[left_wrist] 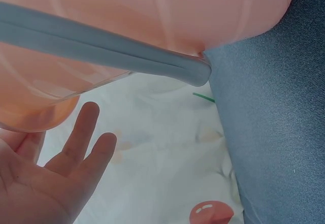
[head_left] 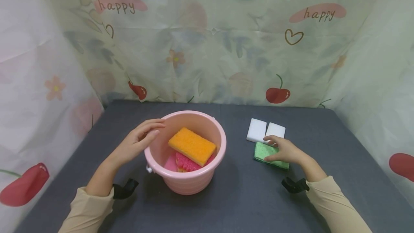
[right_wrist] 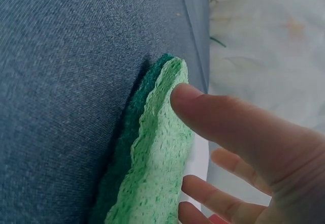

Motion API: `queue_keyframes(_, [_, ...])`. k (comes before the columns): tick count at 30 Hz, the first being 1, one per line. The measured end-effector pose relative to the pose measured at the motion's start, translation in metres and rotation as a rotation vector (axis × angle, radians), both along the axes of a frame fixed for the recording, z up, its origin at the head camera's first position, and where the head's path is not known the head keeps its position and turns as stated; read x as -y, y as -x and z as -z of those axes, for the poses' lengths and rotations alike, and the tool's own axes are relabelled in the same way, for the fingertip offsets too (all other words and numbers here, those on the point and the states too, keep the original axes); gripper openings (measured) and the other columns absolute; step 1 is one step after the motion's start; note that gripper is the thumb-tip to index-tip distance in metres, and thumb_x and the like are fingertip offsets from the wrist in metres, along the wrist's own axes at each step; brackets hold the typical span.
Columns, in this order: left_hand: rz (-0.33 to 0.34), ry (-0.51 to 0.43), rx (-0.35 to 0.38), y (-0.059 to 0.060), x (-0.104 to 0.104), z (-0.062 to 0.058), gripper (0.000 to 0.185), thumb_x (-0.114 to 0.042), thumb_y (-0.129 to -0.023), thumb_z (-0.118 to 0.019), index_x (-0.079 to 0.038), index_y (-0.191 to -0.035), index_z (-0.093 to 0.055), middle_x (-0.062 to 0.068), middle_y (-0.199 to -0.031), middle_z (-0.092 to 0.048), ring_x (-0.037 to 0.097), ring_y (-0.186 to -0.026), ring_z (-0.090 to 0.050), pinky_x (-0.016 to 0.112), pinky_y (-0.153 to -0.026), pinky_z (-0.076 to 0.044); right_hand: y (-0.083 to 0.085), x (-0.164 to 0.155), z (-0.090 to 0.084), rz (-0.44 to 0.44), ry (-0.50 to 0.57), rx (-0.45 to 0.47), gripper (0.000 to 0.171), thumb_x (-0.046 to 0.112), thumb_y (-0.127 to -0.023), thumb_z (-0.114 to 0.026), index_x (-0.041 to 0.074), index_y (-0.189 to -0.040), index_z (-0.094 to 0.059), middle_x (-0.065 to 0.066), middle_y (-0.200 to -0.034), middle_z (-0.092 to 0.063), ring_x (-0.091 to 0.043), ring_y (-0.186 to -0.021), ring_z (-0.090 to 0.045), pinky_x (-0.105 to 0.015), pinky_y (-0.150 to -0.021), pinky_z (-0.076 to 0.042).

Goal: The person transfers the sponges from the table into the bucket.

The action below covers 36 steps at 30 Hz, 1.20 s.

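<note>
A pink bucket (head_left: pixel 189 184) stands left of the middle of the table. Inside it an orange sponge (head_left: pixel 193 144) lies tilted on top of a bright pink sponge (head_left: pixel 185 161). My left hand (head_left: pixel 136 141) is at the bucket's left rim, its fingers extended; whether it touches cannot be told. The left wrist view has that hand (left_wrist: pixel 56 181) beside the bucket (left_wrist: pixel 213 10) and its greyish handle (left_wrist: pixel 101 49). My right hand (head_left: pixel 286 150) hovers over a green sponge (head_left: pixel 263 149), fingers spread. In the right wrist view the thumb overlaps the sponge's (right_wrist: pixel 157 158) edge, without a visible pinch.
Just behind the green sponge, two white sponge blocks (head_left: pixel 257 130) lie side by side on the dark table (head_left: pixel 236 204). Patterned curtains (head_left: pixel 213 56) close off the back and both sides. Each wrist wears a black strap (head_left: pixel 125 189).
</note>
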<state>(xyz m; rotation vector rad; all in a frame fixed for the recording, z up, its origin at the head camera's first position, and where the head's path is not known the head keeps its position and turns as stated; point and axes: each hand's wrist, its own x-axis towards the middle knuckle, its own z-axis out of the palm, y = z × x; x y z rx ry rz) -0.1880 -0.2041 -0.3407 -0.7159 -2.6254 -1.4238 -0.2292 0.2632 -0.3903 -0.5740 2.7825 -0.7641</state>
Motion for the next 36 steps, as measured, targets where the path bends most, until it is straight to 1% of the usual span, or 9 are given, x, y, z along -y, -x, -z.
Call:
queue_keyframes(10, [0.003, -0.003, -0.005, 0.000, 0.000, 0.000, 0.030, -0.017, -0.097, -0.047, -0.009, -0.125, -0.056, 0.009, -0.140, -0.045, 0.026, -0.129, -0.039, 0.005, -0.094, -0.032, -0.002, -0.003, 0.001, -0.007, -0.013, 0.017, 0.067, 0.014, -0.069, -0.077, -0.001, -0.127, -0.047, -0.030, -0.123, -0.055, -0.045, -0.115, -0.051, -0.055, -0.091, -0.044])
queue_keyframes(16, [0.005, -0.002, -0.003, 0.000, 0.000, 0.000, 0.031, -0.018, -0.097, -0.047, -0.010, -0.125, -0.056, 0.009, -0.140, -0.045, 0.025, -0.129, -0.038, 0.005, -0.095, -0.031, -0.001, -0.004, 0.003, -0.045, -0.066, -0.038, 0.069, 0.010, -0.066, -0.078, -0.003, -0.127, -0.049, -0.027, -0.120, -0.058, -0.044, -0.113, -0.052, -0.054, -0.091, -0.043])
queue_keyframes(21, [0.003, 0.000, -0.005, 0.000, 0.000, 0.001, 0.030, -0.018, -0.097, -0.047, -0.010, -0.125, -0.056, 0.009, -0.140, -0.045, 0.025, -0.129, -0.038, 0.005, -0.095, -0.031, -0.001, -0.005, 0.004, -0.074, -0.084, -0.082, 0.068, 0.010, -0.065, -0.078, -0.003, -0.125, -0.051, -0.024, -0.119, -0.059, -0.038, -0.109, -0.054, -0.047, -0.087, -0.044])
queue_keyframes(23, [0.005, -0.001, -0.009, 0.001, 0.000, 0.001, 0.030, -0.017, -0.097, -0.047, -0.009, -0.125, -0.056, 0.009, -0.140, -0.045, 0.025, -0.129, -0.039, 0.005, -0.095, -0.031, -0.001, -0.005, 0.004, -0.079, -0.084, -0.090, 0.067, 0.010, -0.065, -0.078, -0.003, -0.125, -0.051, -0.024, -0.118, -0.059, -0.038, -0.109, -0.054, -0.046, -0.086, -0.044])
queue_keyframes(31, [0.007, -0.002, -0.009, 0.001, 0.000, 0.001, 0.030, -0.017, -0.097, -0.047, -0.010, -0.125, -0.056, 0.009, -0.140, -0.045, 0.026, -0.129, -0.039, 0.005, -0.095, -0.032, -0.006, -0.003, -0.002, -0.048, -0.072, -0.049, 0.069, 0.012, -0.067, -0.078, -0.001, -0.128, -0.048, -0.025, -0.119, -0.057, -0.042, -0.113, -0.052, -0.055, -0.092, -0.042])
queue_keyframes(36, [0.005, 0.000, -0.001, 0.000, 0.000, 0.000, 0.031, -0.018, -0.097, -0.047, -0.010, -0.126, -0.055, 0.009, -0.140, -0.045, 0.026, -0.129, -0.039, 0.005, -0.094, -0.032, -0.007, -0.003, -0.007, -0.054, -0.056, -0.049, 0.068, 0.015, -0.069, -0.078, 0.000, -0.127, -0.048, -0.024, -0.118, -0.058, -0.043, -0.111, -0.053, -0.055, -0.091, -0.043])
